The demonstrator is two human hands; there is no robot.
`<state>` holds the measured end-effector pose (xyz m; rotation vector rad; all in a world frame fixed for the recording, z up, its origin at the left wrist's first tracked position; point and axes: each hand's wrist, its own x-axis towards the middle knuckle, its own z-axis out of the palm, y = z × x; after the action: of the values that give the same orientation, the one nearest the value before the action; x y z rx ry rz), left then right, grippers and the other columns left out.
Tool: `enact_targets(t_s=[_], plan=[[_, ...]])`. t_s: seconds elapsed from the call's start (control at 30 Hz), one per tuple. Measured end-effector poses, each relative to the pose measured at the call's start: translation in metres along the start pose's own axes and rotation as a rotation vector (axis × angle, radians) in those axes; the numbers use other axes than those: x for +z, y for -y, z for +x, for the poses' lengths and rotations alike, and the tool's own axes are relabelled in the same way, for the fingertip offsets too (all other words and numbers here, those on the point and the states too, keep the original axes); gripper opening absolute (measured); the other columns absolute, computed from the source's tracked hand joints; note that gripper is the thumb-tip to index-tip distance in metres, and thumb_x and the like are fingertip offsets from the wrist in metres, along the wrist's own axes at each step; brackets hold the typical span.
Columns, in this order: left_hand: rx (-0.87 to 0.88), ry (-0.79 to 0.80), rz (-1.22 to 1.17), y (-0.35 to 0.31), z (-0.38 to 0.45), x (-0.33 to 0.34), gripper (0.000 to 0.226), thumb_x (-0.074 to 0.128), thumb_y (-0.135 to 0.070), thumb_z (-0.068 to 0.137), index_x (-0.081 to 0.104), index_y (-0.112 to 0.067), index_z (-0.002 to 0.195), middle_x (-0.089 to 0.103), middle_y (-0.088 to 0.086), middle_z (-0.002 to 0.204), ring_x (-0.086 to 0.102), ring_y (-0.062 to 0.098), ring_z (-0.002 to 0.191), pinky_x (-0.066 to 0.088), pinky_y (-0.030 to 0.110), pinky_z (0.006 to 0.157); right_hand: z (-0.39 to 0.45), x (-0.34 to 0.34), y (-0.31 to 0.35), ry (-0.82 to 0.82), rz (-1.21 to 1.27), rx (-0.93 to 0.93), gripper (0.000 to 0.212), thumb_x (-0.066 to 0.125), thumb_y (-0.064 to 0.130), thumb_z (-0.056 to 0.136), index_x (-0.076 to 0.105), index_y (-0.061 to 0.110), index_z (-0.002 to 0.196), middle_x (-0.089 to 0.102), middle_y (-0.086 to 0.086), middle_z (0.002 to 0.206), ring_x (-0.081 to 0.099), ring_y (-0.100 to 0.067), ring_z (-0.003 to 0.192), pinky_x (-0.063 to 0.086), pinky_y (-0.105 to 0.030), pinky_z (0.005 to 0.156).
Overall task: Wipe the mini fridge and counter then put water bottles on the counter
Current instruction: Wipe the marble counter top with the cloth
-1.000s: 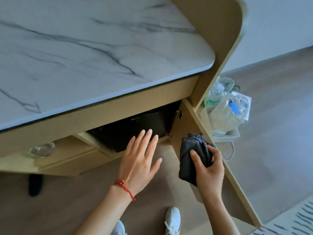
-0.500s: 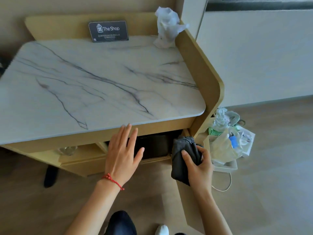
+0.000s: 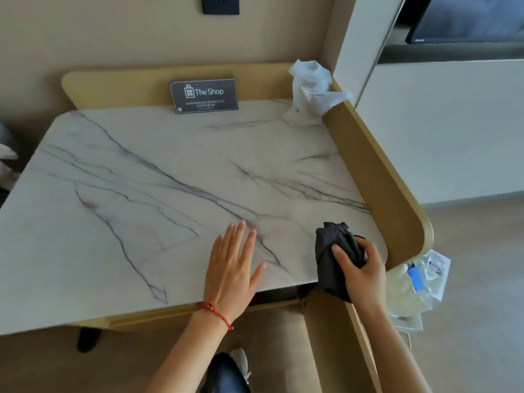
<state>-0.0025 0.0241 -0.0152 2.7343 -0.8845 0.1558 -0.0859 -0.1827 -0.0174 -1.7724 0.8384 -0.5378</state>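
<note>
Head view: "The Shop" sign (image 3: 204, 95) stands behind the marble counter (image 3: 141, 194).

Mini fridge (image 3: 279, 296): mostly hidden under counter (image 3: 158, 194). Sign (image 3: 204, 95) small print unreadable. Television (image 3: 465, 18) cropped at frame edge.

White marble counter (image 3: 158, 194) with grey and faintly pink veins running diagonally, rounded corners, bordered at back and right by a raised tan wooden rim. Surface bare across the middle. Dark grey cloth (image 3: 333, 259), bunched and crumpled into a thick wad, gripped at the counter's front right corner, upper part over the marble, lower part hanging past the front edge. Whether pressed against the stone or just above could not be told. Mini fridge (image 3: 279, 295) seen only as a dark sliver in the shadowed gap under the counter's front edge, mostly hidden.
</note>
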Motion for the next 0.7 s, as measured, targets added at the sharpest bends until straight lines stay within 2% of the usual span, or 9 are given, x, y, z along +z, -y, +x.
enact_targets(t_s=[0.07,0.1,0.23,0.37,0.53,0.7], plan=[[0.017,0.04,0.005,0.005,0.016,0.008,0.058,0.058,-0.039,0.084,0.05,-0.003,0.128,0.048,0.022,0.136,0.045,0.038,0.125,0.039,0.053,0.097,0.02,0.006,0.005,-0.011,-0.021,-0.002,0.026,0.069,0.026,0.079,0.054,0.029,0.1,0.055,0.022,0.091,0.053,0.016,0.078,0.04,-0.002,0.054],[0.028,0.056,0.01,0.007,0.023,0.012,0.057,0.061,-0.037,0.082,0.051,-0.003,0.126,0.049,0.022,0.135,0.046,0.038,0.124,0.039,0.054,0.097,0.029,0.009,0.008,-0.015,-0.04,0.005,0.026,0.069,0.028,0.08,0.054,0.03,0.101,0.055,0.023,0.091,0.053,0.013,0.079,0.04,-0.005,0.055],[0.022,0.115,0.015,0.01,0.043,0.023,0.055,0.041,-0.04,0.083,0.056,-0.003,0.121,0.054,0.021,0.13,0.051,0.037,0.12,0.043,0.054,0.093,0.064,0.019,0.013,0.018,-0.062,0.034,0.031,0.067,0.031,0.08,0.053,0.029,0.107,0.054,0.022,0.092,0.052,0.005,0.084,0.038,-0.015,0.061],[-0.007,0.146,0.008,0.008,0.052,0.033,0.055,0.041,-0.04,0.082,0.058,-0.003,0.119,0.055,0.022,0.129,0.052,0.038,0.119,0.043,0.055,0.093,0.091,0.028,0.012,0.101,-0.078,0.058,0.033,0.067,0.031,0.081,0.05,0.033,0.109,0.049,0.027,0.094,0.051,0.004,0.086,0.038,-0.011,0.063],[-0.089,0.163,0.009,0.004,0.058,0.038,0.056,0.041,-0.039,0.082,0.058,-0.001,0.118,0.055,0.024,0.128,0.052,0.039,0.118,0.044,0.055,0.092,0.102,0.031,0.006,0.17,-0.246,0.047,0.037,0.062,0.036,0.084,0.048,0.029,0.118,0.058,0.005,0.106,0.055,-0.018,0.098,0.05,-0.036,0.078],[-0.172,0.152,0.015,-0.004,0.064,0.034,0.059,0.033,-0.044,0.088,0.055,0.0,0.121,0.054,0.023,0.129,0.052,0.039,0.118,0.041,0.054,0.095,0.097,0.035,0.005,0.154,-0.526,-0.112,0.04,0.054,0.035,0.089,0.044,0.02,0.124,0.057,-0.01,0.117,0.056,-0.03,0.1,0.041,-0.031,0.071]])
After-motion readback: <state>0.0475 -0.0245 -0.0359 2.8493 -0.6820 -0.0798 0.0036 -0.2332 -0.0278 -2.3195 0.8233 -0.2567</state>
